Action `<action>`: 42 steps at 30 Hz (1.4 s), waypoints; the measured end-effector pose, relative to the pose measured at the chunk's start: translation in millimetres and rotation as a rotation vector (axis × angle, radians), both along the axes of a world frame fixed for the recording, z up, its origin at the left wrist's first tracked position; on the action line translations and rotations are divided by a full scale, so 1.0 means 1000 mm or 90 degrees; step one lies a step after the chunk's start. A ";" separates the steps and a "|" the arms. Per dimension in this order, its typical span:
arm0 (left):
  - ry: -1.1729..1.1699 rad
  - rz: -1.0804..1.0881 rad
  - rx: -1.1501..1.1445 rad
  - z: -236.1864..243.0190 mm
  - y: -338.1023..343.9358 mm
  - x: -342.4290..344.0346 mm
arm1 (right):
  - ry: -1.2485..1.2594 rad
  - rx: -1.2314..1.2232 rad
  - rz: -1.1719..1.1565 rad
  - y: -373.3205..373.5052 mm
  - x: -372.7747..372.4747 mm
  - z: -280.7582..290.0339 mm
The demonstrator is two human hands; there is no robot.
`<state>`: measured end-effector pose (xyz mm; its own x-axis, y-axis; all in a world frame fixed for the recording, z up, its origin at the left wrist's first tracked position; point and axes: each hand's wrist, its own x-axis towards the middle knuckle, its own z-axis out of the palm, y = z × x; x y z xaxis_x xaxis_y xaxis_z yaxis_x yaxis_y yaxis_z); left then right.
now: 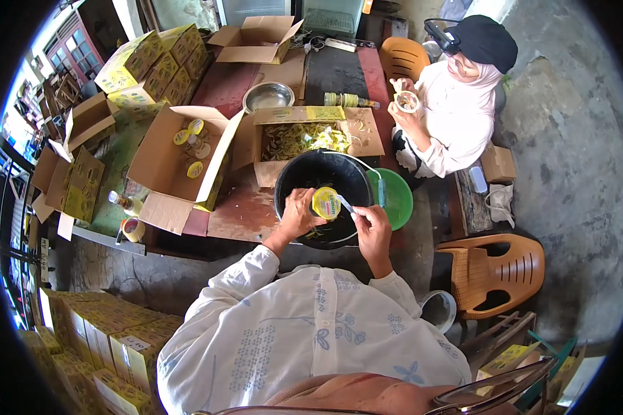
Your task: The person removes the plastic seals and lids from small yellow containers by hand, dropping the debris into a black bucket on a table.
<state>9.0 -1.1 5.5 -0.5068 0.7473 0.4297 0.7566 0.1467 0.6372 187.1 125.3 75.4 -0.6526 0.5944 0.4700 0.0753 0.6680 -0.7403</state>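
My left hand (298, 211) grips a small cup with a yellow lid (324, 203) over a black bucket (294, 173). My right hand (368, 223) holds a thin pale tool (347, 206), perhaps a blade, its tip at the lid's right edge. A green basin (401, 197) sits right of the bucket. Behind them, a carton (259, 138) holds many pale yellow-green scraps (298, 142). To the left, an open carton (159, 159) contains several yellow-lidded cups (194, 142).
A co-worker (450, 111) at right holds a cup. Stacked yellow boxes (145, 69), a steel bowl (268, 97), stacked cups (346, 99) and bottles (124, 204) share the table (235, 221). An orange chair (505, 273) stands lower right; more cartons (100, 332) lie lower left.
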 end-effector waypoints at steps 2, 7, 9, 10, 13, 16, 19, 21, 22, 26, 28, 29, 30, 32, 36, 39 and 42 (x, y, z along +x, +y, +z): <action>-0.294 -0.065 0.016 -0.003 0.000 0.002 | -0.011 0.027 0.003 -0.001 -0.003 -0.001; -0.275 -0.089 0.062 -0.002 0.002 0.009 | -0.026 0.102 0.052 -0.005 -0.011 -0.005; -0.248 -0.100 0.081 0.002 0.002 0.008 | -0.051 0.104 0.068 -0.005 -0.013 -0.005; -0.249 -0.093 0.081 -0.001 0.001 0.007 | -0.060 0.119 0.071 -0.005 -0.014 -0.004; -0.152 -0.080 0.082 -0.009 0.001 0.006 | -0.068 0.145 0.081 -0.006 -0.018 -0.003; -0.154 -0.056 0.074 -0.010 0.001 0.009 | -0.073 0.160 0.092 -0.008 -0.023 0.001; -0.159 -0.013 0.028 -0.012 0.000 0.011 | -0.086 0.178 0.099 -0.009 -0.025 0.000; -0.147 -0.021 0.040 -0.011 0.000 0.010 | -0.093 0.192 0.099 -0.010 -0.026 0.000; -0.148 -0.020 0.038 -0.011 0.000 0.010 | -0.111 0.202 0.099 -0.011 -0.026 0.001; -0.118 -0.008 0.031 -0.007 0.002 0.010 | -0.133 0.215 0.106 -0.012 -0.024 0.008; -0.119 -0.018 0.042 -0.008 0.001 0.009 | -0.152 0.230 0.105 -0.014 -0.027 0.008; -0.136 -0.019 0.037 -0.008 0.001 0.009 | -0.166 0.241 0.106 -0.015 -0.029 0.008; -0.148 -0.016 0.024 -0.004 0.001 0.010 | -0.164 0.237 0.104 -0.015 -0.029 0.009; -0.155 -0.012 0.014 -0.004 0.002 0.011 | -0.186 0.242 0.105 -0.015 -0.028 0.013; -0.155 -0.014 0.028 -0.008 0.002 0.010 | -0.208 0.237 0.114 -0.014 -0.030 0.022; -0.167 -0.002 0.048 -0.007 0.001 0.009 | -0.188 0.246 0.101 -0.015 -0.033 0.021; -0.145 -0.011 0.069 -0.007 0.002 0.008 | -0.196 0.249 0.106 -0.015 -0.032 0.024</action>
<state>16.7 0.6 -1.0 -0.5868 0.7128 0.3841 0.5938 0.0564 0.8026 155.1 110.4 99.7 -0.8663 0.2898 0.4069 0.1199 0.9114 -0.3938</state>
